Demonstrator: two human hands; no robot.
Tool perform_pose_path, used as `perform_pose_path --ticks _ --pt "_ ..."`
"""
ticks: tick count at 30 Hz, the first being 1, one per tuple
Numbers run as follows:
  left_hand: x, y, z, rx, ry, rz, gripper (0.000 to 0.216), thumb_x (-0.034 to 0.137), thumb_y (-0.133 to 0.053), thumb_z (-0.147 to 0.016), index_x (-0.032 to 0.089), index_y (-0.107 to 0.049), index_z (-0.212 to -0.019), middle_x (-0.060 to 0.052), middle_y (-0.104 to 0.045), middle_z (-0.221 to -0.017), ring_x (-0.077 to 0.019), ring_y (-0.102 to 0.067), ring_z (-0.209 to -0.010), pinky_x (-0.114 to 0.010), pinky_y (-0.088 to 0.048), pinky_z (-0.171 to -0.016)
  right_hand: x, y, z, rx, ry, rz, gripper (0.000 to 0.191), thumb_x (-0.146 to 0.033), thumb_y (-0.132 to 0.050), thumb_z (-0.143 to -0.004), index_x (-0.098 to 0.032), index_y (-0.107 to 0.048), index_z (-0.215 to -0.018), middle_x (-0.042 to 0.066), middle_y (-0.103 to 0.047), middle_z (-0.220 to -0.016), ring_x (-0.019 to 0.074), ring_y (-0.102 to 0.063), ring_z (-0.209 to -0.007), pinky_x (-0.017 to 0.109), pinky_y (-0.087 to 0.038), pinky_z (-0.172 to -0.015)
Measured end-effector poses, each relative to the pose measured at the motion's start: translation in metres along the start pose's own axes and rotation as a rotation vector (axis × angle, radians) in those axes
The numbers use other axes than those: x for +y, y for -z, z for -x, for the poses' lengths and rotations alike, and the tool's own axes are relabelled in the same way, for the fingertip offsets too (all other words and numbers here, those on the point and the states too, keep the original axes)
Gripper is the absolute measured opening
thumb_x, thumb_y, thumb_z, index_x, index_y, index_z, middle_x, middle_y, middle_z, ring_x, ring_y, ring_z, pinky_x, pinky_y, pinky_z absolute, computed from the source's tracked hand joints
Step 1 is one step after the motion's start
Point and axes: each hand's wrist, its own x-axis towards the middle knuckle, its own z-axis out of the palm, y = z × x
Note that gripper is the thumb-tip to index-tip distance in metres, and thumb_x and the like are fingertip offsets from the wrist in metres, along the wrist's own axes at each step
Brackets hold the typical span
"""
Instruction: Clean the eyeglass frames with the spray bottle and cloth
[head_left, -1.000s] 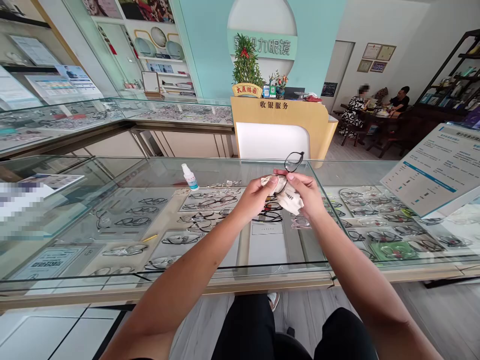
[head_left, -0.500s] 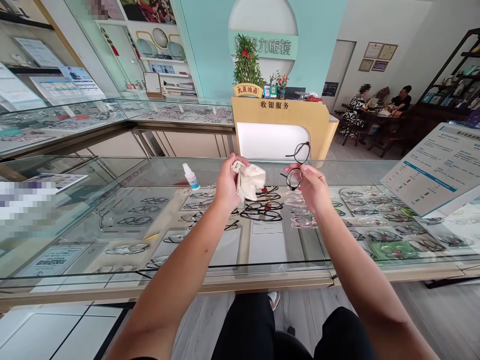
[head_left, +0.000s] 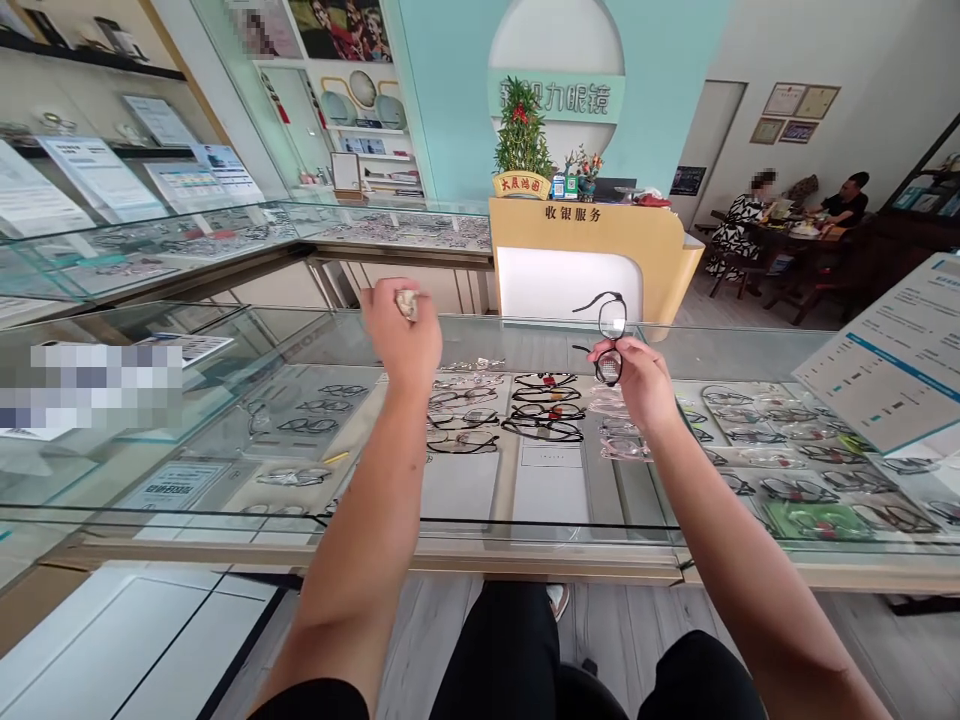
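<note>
My left hand (head_left: 405, 335) is closed above the glass counter, over to the left, with a bunched cream cloth (head_left: 407, 304) showing between thumb and fingers. The white spray bottle cannot be seen; my left hand covers that spot, and whether the fingers touch the bottle is hidden. In my right hand (head_left: 645, 378) is a pair of black-framed glasses (head_left: 613, 318), pinched near the lower lens and turned on end, one lens above the other. Its temple arms point left. A pale printed pattern shows on the lower lens.
Beneath the glass countertop (head_left: 465, 545) lie rows of eyeglasses (head_left: 544, 410). A printed sign (head_left: 885, 350) stands on the right, and leaflets (head_left: 187, 350) lie on the left. Beyond are a wooden cashier desk (head_left: 679, 260) and two people seated at a table (head_left: 795, 240).
My left hand has moved left, away from the glasses, and the cloth is now balled up in it. The spray bottle has gone out of sight. The view has shifted slightly left.
</note>
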Motion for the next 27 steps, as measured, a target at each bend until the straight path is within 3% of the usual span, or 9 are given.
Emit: perform_pose_path --ticks 4,8,12,16,19,22,25,27 --pt "-0.017 0.004 -0.012 0.253 0.187 -0.154 0.035 0.010 -0.063 -0.089 0.023 -0.064 -0.121 -0.017 -0.055 -0.137 -0.0410 -0.055 -0.141 -0.067 -0.038 -0.126 0.001 0.001 0.000 -0.009 0.001 -0.008 0.019 -0.041 -0.078 -0.086 -0.027 -0.080 -0.075 0.005 -0.083 -0.089 0.0245 -0.077 -0.088 0.041 -0.058 -0.092" --pt "-0.031 0.002 -0.013 0.301 0.295 -0.243 0.049 0.004 -0.066 -0.082 0.020 -0.063 -0.128 -0.022 -0.048 -0.155 -0.0443 -0.045 -0.154 -0.069 -0.034 -0.127 0.000 0.000 0.000 -0.004 0.007 0.003 0.020 -0.042 -0.078 -0.087 -0.027 -0.078 -0.073 0.005 -0.082 -0.088 0.0250 -0.075 -0.086 0.041 -0.057 -0.092" --pt "-0.039 0.001 -0.010 0.294 0.214 -0.230 0.048 0.010 -0.070 -0.087 0.017 -0.063 -0.134 -0.021 -0.039 -0.170 -0.0465 -0.035 -0.164 -0.068 -0.028 -0.129 -0.001 -0.001 0.001 -0.006 0.020 0.036 0.023 -0.044 -0.076 -0.088 -0.027 -0.076 -0.073 0.005 -0.081 -0.086 0.0251 -0.073 -0.084 0.041 -0.057 -0.089" --pt "-0.019 -0.001 0.004 0.268 0.025 -0.154 0.043 0.022 -0.066 -0.096 0.018 -0.063 -0.138 -0.018 -0.042 -0.171 -0.0464 -0.033 -0.166 -0.068 -0.028 -0.128 -0.002 -0.002 0.002 -0.012 0.031 0.069 0.024 -0.041 -0.073 -0.089 -0.026 -0.073 -0.070 0.005 -0.079 -0.083 0.0235 -0.070 -0.083 0.039 -0.054 -0.087" --pt "0.011 -0.008 0.030 0.126 -0.214 -0.076 0.054 0.020 -0.069 -0.089 0.021 -0.061 -0.142 -0.020 -0.050 -0.167 -0.0408 -0.040 -0.164 -0.064 -0.029 -0.133 -0.005 -0.003 0.005 -0.024 0.041 0.161 0.025 -0.037 -0.069 -0.091 -0.026 -0.072 -0.069 0.003 -0.078 -0.080 0.0227 -0.068 -0.081 0.038 -0.052 -0.084" --pt "0.036 -0.019 0.064 -0.142 -0.469 -0.029 0.064 0.029 -0.077 -0.085 0.023 -0.063 -0.147 -0.018 -0.056 -0.166 -0.0426 -0.046 -0.160 -0.063 -0.031 -0.132 -0.008 -0.005 0.007 -0.065 0.068 0.266 0.028 -0.038 -0.068 -0.092 -0.026 -0.071 -0.067 0.003 -0.076 -0.077 0.0231 -0.065 -0.079 0.039 -0.052 -0.081" --pt "0.048 -0.027 0.092 -0.359 -0.656 0.019 0.074 0.045 -0.081 -0.088 0.026 -0.060 -0.157 -0.017 -0.058 -0.170 -0.0432 -0.047 -0.160 -0.060 -0.032 -0.131 -0.009 -0.006 0.009 -0.117 0.133 0.379 0.029 -0.039 -0.068 -0.094 -0.026 -0.071 -0.067 0.002 -0.073 -0.073 0.0231 -0.063 -0.078 0.039 -0.049 -0.079" --pt "0.049 -0.030 0.101 -0.453 -0.702 0.047 0.075 0.049 -0.080 -0.094 0.026 -0.057 -0.162 -0.017 -0.061 -0.169 -0.0416 -0.049 -0.160 -0.058 -0.034 -0.129 -0.009 -0.006 0.010 -0.155 0.174 0.452 0.029 -0.036 -0.067 -0.095 -0.026 -0.074 -0.069 0.001 -0.073 -0.073 0.0227 -0.063 -0.078 0.038 -0.048 -0.079"
